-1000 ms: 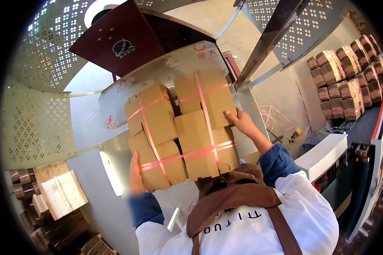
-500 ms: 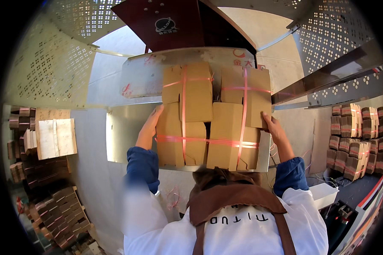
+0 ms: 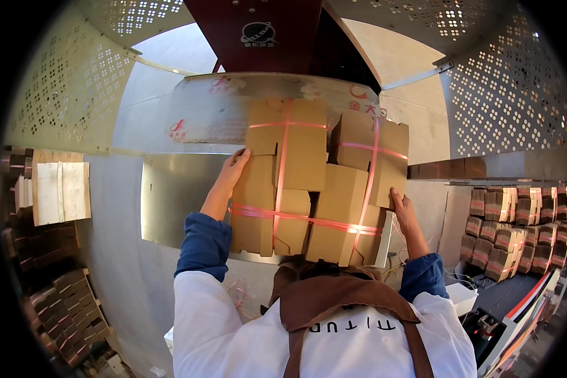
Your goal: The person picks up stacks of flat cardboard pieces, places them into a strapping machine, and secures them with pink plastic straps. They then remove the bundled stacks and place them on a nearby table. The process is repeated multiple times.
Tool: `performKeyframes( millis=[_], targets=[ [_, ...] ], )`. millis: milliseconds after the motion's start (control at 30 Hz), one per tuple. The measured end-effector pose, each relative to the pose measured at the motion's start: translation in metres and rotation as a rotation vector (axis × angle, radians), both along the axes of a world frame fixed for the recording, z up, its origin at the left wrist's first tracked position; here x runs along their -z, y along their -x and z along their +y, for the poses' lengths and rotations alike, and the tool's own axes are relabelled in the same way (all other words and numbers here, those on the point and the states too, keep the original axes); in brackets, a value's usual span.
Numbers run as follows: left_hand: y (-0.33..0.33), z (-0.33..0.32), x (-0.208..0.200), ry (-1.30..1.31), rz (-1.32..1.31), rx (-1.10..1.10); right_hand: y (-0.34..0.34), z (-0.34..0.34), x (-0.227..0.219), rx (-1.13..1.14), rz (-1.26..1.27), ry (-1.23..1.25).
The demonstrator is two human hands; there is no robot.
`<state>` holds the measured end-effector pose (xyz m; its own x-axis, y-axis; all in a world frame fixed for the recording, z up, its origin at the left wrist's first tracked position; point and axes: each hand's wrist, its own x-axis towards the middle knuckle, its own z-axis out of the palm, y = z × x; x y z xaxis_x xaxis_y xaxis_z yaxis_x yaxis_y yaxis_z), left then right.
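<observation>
A bundle of folded brown cardboard boxes (image 3: 301, 151), bound lengthwise and crosswise with pink strapping (image 3: 285, 149), lies in front of me on a metal worktop (image 3: 181, 195). My left hand (image 3: 234, 169) grips the bundle's left side, its fingers along the edge and partly hidden. On the opposite side my right hand (image 3: 402, 205) holds the right edge, thumb up on the cardboard and the other fingers mostly out of sight. The boxes stand in staggered blocks, with dark gaps between them.
Beyond the bundle stand a metal plate (image 3: 208, 116) and a dark red machine housing (image 3: 258, 41). Perforated panels (image 3: 507, 88) flank it. Strapped cardboard bundles (image 3: 504, 242) are stacked at right. More cardboard stacks (image 3: 66, 315) and a pale board (image 3: 62, 192) are at left.
The bundle has turned slightly clockwise, its right side coming nearer to me. Both hands stay on its sides. The surroundings have shifted in view.
</observation>
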<state>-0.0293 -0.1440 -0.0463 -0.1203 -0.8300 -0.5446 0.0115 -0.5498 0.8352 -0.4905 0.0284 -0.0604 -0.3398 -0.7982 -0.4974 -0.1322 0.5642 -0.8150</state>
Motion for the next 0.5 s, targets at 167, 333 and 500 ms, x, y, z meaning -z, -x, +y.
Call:
performKeyframes(
  millis=[167,333,500],
  targets=[
    [0.006,-0.005,-0.009,-0.010,-0.014,0.034,0.007,0.002,0.008,-0.024,0.057,-0.003],
    [-0.002,-0.002,0.004,-0.002,-0.021,0.020,-0.004,-0.001,-0.007,-0.020,0.065,-0.010],
    [0.006,-0.002,-0.004,0.025,-0.039,0.031,0.010,0.000,0.002,-0.064,0.087,-0.038]
  ],
)
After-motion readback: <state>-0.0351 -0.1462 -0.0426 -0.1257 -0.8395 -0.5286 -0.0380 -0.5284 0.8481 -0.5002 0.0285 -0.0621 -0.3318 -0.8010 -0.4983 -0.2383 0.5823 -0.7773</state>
